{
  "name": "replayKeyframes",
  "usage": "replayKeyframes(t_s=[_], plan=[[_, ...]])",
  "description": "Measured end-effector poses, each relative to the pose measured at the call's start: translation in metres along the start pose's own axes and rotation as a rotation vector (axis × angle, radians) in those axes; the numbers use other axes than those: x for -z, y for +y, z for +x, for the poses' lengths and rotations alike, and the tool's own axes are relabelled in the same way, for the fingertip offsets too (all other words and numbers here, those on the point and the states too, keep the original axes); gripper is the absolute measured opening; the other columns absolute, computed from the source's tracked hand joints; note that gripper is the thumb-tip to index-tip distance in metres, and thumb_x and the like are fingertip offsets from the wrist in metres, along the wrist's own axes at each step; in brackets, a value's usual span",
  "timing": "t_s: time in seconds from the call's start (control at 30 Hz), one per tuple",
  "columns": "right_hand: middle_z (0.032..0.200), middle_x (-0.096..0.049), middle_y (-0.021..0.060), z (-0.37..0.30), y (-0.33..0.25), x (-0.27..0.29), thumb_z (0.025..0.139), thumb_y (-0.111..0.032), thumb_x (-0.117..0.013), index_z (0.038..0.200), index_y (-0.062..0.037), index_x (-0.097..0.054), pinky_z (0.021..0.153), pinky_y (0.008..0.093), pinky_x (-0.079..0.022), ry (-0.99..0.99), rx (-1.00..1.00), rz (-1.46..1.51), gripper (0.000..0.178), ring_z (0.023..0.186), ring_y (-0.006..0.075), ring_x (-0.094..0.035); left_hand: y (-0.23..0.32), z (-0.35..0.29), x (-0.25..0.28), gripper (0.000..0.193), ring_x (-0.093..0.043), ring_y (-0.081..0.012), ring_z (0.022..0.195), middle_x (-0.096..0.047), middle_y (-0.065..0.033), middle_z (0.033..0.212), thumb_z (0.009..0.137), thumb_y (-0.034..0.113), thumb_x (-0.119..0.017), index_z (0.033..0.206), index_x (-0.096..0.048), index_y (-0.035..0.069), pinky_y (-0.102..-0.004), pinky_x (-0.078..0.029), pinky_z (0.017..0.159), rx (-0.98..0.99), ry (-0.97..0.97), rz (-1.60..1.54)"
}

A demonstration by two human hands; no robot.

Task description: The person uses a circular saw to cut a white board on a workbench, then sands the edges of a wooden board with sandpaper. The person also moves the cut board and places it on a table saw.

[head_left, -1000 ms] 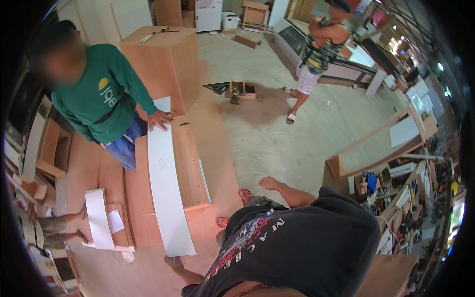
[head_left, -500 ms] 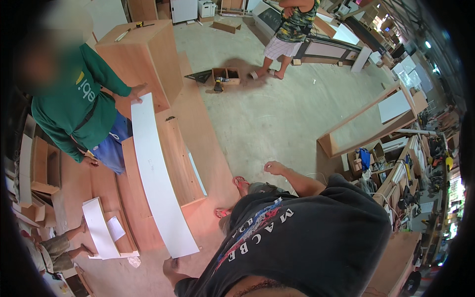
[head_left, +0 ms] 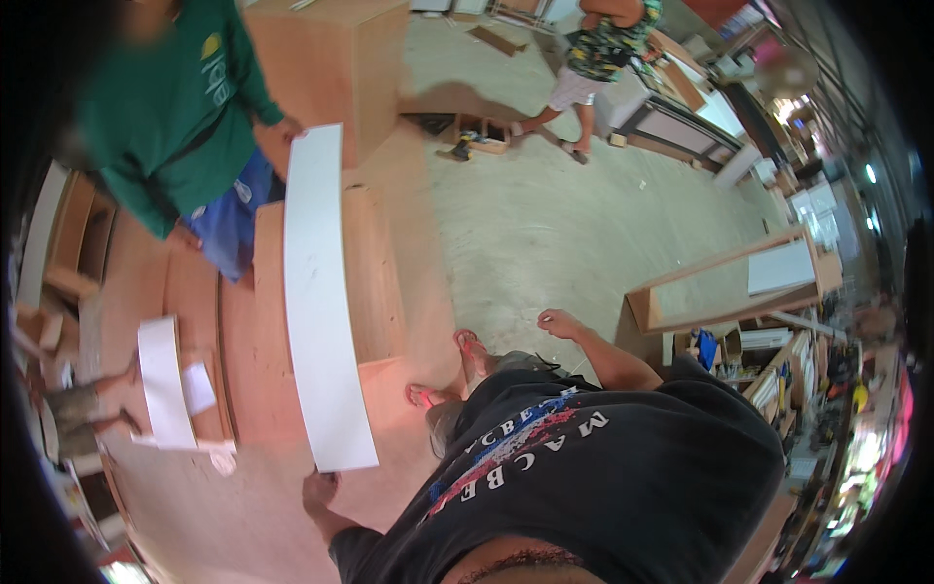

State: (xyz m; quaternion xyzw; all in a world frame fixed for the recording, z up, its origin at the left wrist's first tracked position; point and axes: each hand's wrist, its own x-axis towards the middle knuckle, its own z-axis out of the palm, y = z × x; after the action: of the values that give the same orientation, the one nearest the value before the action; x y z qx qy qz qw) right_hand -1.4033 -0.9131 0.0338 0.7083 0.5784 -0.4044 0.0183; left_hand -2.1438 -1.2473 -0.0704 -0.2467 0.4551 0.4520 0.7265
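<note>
A long white board (head_left: 318,311) runs from the far left toward me. My left hand (head_left: 319,492) grips its near end at the corner, with the fingers partly hidden under the edge. A co-worker in a green long-sleeved top (head_left: 185,107) has one hand (head_left: 290,128) on the far end. Below the board lies a wooden panel piece (head_left: 375,292), partly covered by it. My right hand (head_left: 559,324) hangs away from the board in front of my body, its fingers curled in and nothing visible in them.
A large wooden cabinet box (head_left: 326,68) stands beyond the board. Smaller white panels (head_left: 165,380) lie at the left. A tool box (head_left: 484,133) sits near a walking person (head_left: 598,58). An open wooden frame (head_left: 720,316) lies at the right, beside cluttered shelves (head_left: 778,380).
My view has shifted, so the scene sits differently in the picture. The person at the back has stepped along. My left hand stays on the white board's near end, the co-worker's on the far end.
</note>
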Motion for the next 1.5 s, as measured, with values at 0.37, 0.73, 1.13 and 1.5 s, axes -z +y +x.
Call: replayKeyframes(t_s=[0.37,0.73,1.13,1.5], plan=[[0.096,-0.073,0.0098,-0.006,-0.083,0.013,0.097,-0.025,-0.070,0.130,-0.0050,-0.066,0.075,0.0345,-0.054,-0.102,0.021,0.010,0.039,0.084,0.0175,-0.067,0.022,0.001,0.007,0.007,-0.063,-0.0195,0.076,-0.065,-0.0034,0.088,0.102,0.018,-0.060,0.106,-0.064,0.013,-0.0362,-0.055,0.070,0.046,0.017,0.395],[0.102,-0.073,0.0086,0.032,-0.155,0.007,0.099,-0.026,-0.069,0.134,-0.0062,-0.064,0.079,0.0342,-0.053,-0.225,0.140,-0.089,0.041,0.089,0.0171,-0.066,0.007,0.030,0.030,0.041,-0.059,-0.0145,0.063,-0.065,-0.0022,0.075,0.105,0.043,-0.055,0.093,-0.071,0.008,-0.0346,-0.050,0.056,-0.583,0.472,0.939],[0.113,-0.068,0.0039,0.021,-0.143,0.002,0.101,-0.034,-0.067,0.139,-0.0135,-0.062,0.081,0.0358,-0.052,-0.350,0.016,-0.137,0.043,0.101,0.0179,-0.066,-0.003,-0.011,-0.016,0.020,-0.070,-0.0163,0.077,-0.072,-0.0047,0.100,0.098,0.029,-0.070,0.105,-0.070,0.010,-0.0281,-0.061,0.069,-0.320,0.152,0.387],[0.116,-0.069,0.0047,0.045,-0.177,-0.066,0.104,-0.044,-0.062,0.136,-0.0129,-0.062,0.089,0.0362,-0.052,-0.549,-0.019,-0.166,0.044,0.106,0.0181,-0.066,-0.050,-0.012,-0.066,0.016,-0.073,-0.0201,0.076,-0.071,-0.0080,0.090,0.100,0.019,-0.063,0.098,-0.068,0.004,-0.0343,-0.065,0.070,-0.377,0.202,0.618]])
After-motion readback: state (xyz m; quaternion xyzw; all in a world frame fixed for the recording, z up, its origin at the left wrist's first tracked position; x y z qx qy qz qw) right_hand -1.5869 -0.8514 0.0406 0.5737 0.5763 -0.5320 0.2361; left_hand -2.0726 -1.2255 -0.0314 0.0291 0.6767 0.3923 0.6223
